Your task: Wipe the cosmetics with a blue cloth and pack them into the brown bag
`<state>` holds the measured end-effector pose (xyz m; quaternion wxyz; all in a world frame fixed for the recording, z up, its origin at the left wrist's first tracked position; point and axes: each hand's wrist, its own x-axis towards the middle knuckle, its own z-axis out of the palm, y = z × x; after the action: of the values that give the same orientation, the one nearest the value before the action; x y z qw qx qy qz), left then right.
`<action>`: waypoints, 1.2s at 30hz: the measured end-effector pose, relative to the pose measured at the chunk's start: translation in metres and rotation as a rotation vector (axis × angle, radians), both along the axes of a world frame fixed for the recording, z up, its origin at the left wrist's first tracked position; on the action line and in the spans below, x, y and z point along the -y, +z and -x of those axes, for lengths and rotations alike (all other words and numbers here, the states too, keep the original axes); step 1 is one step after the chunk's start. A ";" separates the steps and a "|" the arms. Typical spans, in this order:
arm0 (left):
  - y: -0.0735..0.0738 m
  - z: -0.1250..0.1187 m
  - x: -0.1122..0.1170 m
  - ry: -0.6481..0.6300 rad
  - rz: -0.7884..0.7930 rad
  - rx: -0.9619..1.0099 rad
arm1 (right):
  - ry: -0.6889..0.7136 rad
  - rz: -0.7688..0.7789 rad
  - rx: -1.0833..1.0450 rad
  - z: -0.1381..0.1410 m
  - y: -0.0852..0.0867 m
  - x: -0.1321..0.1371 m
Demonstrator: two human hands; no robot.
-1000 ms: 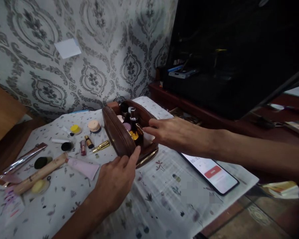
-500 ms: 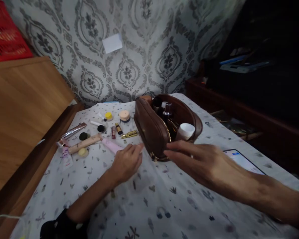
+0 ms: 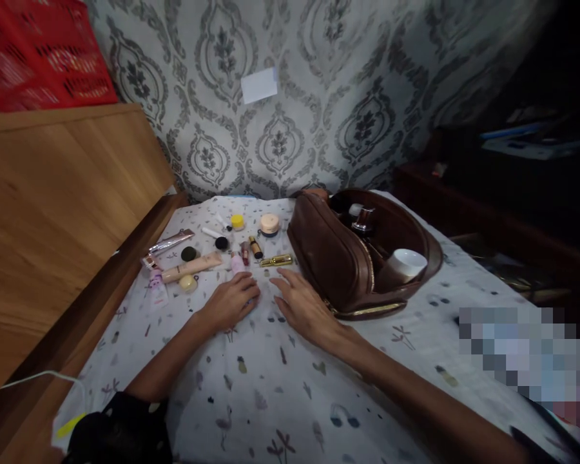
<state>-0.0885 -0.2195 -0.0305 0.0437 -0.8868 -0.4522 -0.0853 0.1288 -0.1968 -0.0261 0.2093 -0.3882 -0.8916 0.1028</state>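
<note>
My left hand (image 3: 229,303) rests low over the cloth, palm down with its fingers loosely stretched. Its fingertips partly hide a pink tube (image 3: 237,261); whether they press on it I cannot tell. My right hand (image 3: 304,308) is open and holds nothing, its fingers apart beside the brown zippered bag (image 3: 326,248). Just beyond those fingers lies a gold tube (image 3: 276,260). The bag stands unzipped, with a white-topped container (image 3: 410,263) and a shiny-capped bottle (image 3: 364,220) inside. Farther left lie a beige tube (image 3: 192,266), a yellow-lidded jar (image 3: 237,222) and a round beige-lidded jar (image 3: 269,223).
A wooden panel (image 3: 72,174) borders the left side, with a red basket (image 3: 53,58) above it. Patterned wallpaper (image 3: 280,142) closes off the back. Dark furniture stands on the right. A pixelated patch covers the lower right. A thin white cable (image 3: 48,372) lies at lower left.
My right hand has moved left, away from the bag's opening. My left hand's fingers have loosened, and the pink tube now points more straight away from me. The view has turned left.
</note>
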 end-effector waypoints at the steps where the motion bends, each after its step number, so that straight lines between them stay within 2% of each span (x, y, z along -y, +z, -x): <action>1: -0.001 0.003 -0.002 -0.003 -0.008 -0.003 | -0.047 0.009 0.037 0.010 -0.001 -0.006; 5: 0.002 0.017 -0.016 0.001 -0.004 -0.006 | -0.233 0.015 0.149 0.039 -0.008 -0.032; 9: 0.008 0.036 -0.030 -0.031 0.020 0.017 | -0.307 0.029 0.173 0.048 -0.022 -0.051; 11: 0.008 0.044 -0.033 0.019 0.020 0.019 | -0.306 0.029 0.151 0.047 -0.030 -0.056; 14: 0.002 0.048 -0.027 0.173 -0.017 0.053 | -0.297 -0.016 0.091 0.045 -0.037 -0.060; 18: 0.000 0.037 -0.010 0.339 -0.104 0.163 | -0.298 -0.028 0.011 0.045 -0.039 -0.066; 20: 0.002 0.028 -0.003 0.350 -0.114 0.269 | -0.287 -0.011 -0.086 0.044 -0.040 -0.069; 23: 0.007 0.015 0.001 0.326 -0.072 0.556 | -0.246 0.027 -0.186 0.042 -0.041 -0.073; 26: 0.007 0.005 -0.005 0.329 0.009 0.820 | -0.182 0.063 -0.261 0.039 -0.043 -0.069; 29: 0.001 -0.004 -0.014 0.360 0.034 0.970 | -0.126 0.104 -0.378 0.040 -0.047 -0.057; 32: -0.009 -0.009 -0.020 0.349 0.033 1.028 | -0.084 0.183 -0.534 0.043 -0.049 -0.046; 36: -0.015 -0.012 -0.023 0.342 -0.042 0.938 | -0.057 0.277 -0.706 0.045 -0.049 -0.041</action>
<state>-0.0764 -0.1968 -0.0455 -0.1331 -0.6649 -0.5602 -0.4758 0.0838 -0.1554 -0.0746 0.4520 -0.3780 -0.7311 0.3440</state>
